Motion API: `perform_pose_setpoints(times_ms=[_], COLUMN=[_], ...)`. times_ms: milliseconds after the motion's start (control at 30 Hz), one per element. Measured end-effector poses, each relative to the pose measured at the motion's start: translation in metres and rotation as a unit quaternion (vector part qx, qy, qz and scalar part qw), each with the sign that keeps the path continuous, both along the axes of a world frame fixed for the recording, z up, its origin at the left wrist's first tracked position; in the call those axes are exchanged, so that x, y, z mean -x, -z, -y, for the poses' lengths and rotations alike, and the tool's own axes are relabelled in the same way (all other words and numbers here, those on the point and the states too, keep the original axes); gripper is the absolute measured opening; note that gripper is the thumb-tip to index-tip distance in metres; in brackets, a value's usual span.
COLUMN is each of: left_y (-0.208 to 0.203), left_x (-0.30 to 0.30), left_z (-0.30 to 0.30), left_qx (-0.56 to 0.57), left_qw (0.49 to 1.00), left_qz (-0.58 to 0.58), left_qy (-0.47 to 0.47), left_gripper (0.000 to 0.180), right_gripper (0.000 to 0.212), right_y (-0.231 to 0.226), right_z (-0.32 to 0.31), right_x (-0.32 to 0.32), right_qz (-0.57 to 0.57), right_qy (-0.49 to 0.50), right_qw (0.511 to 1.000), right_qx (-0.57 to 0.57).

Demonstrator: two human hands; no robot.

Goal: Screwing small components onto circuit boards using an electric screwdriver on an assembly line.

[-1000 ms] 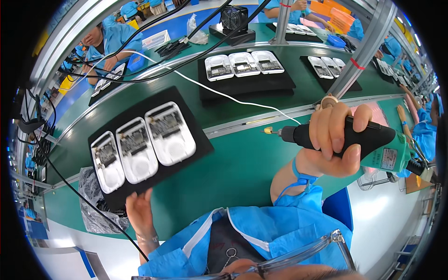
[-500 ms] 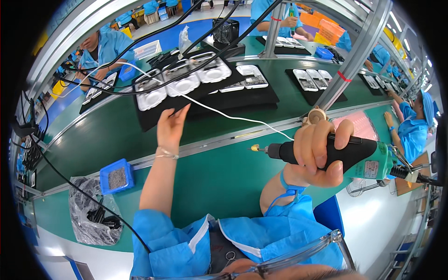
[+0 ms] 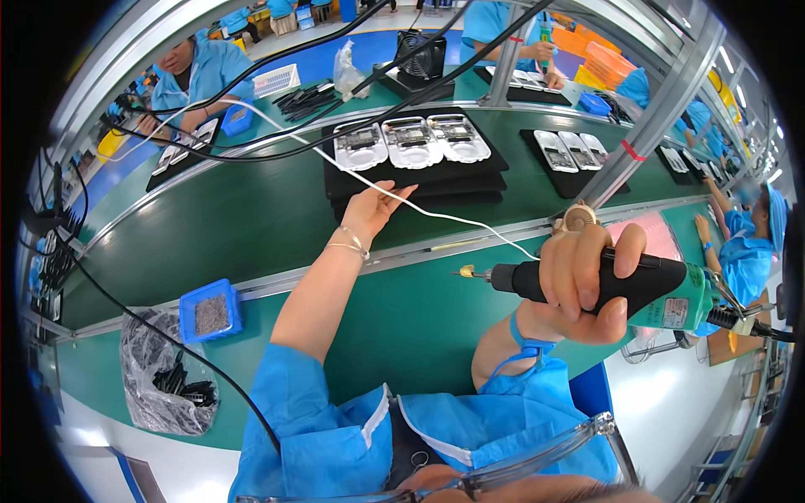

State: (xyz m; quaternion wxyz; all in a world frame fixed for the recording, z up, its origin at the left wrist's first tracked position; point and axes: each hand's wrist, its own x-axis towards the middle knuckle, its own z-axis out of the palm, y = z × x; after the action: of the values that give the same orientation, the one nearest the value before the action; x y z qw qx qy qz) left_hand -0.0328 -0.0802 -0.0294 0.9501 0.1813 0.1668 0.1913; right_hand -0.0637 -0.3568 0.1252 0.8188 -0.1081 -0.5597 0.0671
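Note:
My left hand [image 3: 376, 211] reaches to the front edge of a stack of black mats [image 3: 436, 179]; its fingers are apart, with the tips against the edge. Three white plastic housings [image 3: 412, 141] with exposed electronic parts lie side by side on the top mat. In my right hand [image 3: 587, 283], held above the near green bench, is an electric screwdriver [image 3: 658, 289] with a black grip and a green rear body. Its bit [image 3: 467, 272], with a brass-coloured piece on it, points left, away from the housings.
At the left of the bench are a blue tray of small screws [image 3: 211, 317] and a plastic bag with black parts [image 3: 180, 386]. A white cable [image 3: 360, 178] and black cables cross the view. A metal post [image 3: 646, 126] rises at right; co-workers sit around the line.
The top mat with its housings has moved right and now lies over the lower mat, covering the housings there. My left hand has moved right with it. The screwdriver has shifted slightly right.

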Motion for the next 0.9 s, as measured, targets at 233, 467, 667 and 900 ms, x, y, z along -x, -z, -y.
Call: perform_pose_setpoints(times_ms=[233,467,667,900], left_y=[0.009,-0.016,-0.026,-0.003], left_x=[-0.001,0.115,0.260,0.314], left_z=[-0.005,0.016,-0.035,-0.097], left_qx=[-0.007,-0.492,-0.774,-0.809], left_qw=[0.999,0.857,0.476,0.347], left_qz=[-0.038,-0.101,-0.350,-0.474], left_qy=[-0.001,0.118,-0.229,-0.037], left_gripper=[0.009,0.024,0.009,0.015], right_gripper=[0.036,0.034,0.033,0.036], right_y=[0.016,0.019,0.020,0.011], right_z=[-0.007,-0.012,-0.015,-0.008], right_x=[-0.005,-0.014,-0.023,-0.016], right_qz=[-0.007,-0.002,-0.026,-0.027], right_qy=[-0.027,0.014,0.014,0.036], right_qw=[1.000,1.000,0.999,0.996], right_qx=[0.010,-0.019,0.018,0.073])
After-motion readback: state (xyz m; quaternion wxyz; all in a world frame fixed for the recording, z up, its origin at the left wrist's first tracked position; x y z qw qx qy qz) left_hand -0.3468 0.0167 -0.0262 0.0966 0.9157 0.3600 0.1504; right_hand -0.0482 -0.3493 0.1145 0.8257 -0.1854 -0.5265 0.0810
